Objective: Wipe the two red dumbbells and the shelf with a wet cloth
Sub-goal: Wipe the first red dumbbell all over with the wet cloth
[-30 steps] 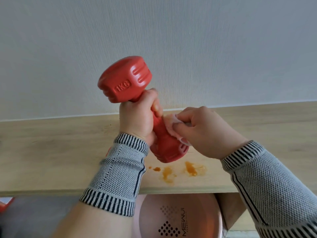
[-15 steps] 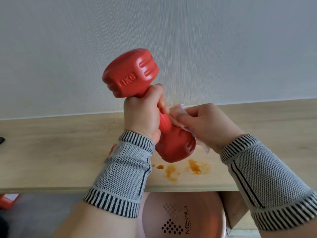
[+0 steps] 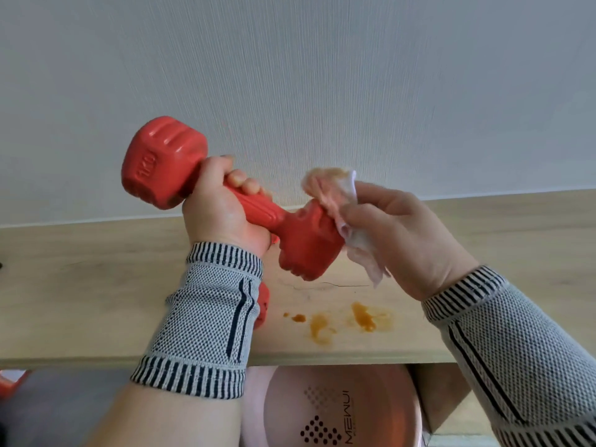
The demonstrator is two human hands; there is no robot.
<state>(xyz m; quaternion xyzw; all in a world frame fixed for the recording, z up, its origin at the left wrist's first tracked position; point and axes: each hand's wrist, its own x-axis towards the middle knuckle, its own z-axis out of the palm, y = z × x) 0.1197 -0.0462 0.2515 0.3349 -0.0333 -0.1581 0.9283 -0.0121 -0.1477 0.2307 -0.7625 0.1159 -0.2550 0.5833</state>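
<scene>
The left hand (image 3: pixel 222 204) gripped a red dumbbell (image 3: pixel 225 196) by its handle, tilted above the wooden shelf (image 3: pixel 80 301); the right hand (image 3: pixel 403 237) pinched a pale cloth (image 3: pixel 338 201) against its lower head; orange stains (image 3: pixel 342 321) marked the shelf below; a second dumbbell (image 3: pixel 263 304) showed behind the left wrist.

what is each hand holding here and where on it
The left hand grips the red dumbbell by its handle, between the two heads. The right hand holds the bunched cloth in its fingers, pressed against the dumbbell's lower head.

Second red dumbbell (image 3: pixel 263 304) mostly hidden behind left wrist; pink basin (image 3: pixel 329 411) cut off below.
</scene>
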